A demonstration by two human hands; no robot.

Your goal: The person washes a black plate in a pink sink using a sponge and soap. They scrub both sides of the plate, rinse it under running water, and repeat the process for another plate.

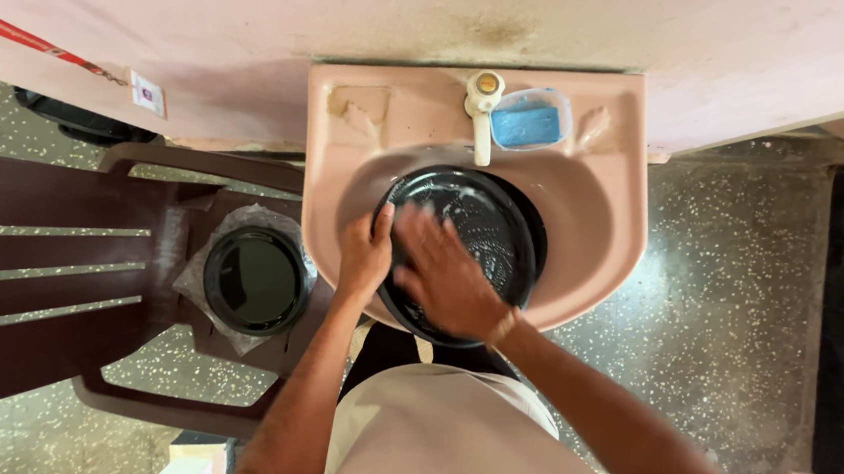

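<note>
Gripping a black plate (488,227) over a pink basin (603,231), both hands at work on it.

From the head view, the left hand (363,257) curls its fingers around the plate's left rim, thumb on top, while the right hand (449,279) lies flat on the soapy face with fingers spread, slightly blurred. The plate sits tilted inside the basin bowl, below a cream tap (482,106) and a blue soap tub (530,120). Another black plate (255,280) rests on a dark brown plastic chair (48,268) to the left.
</note>
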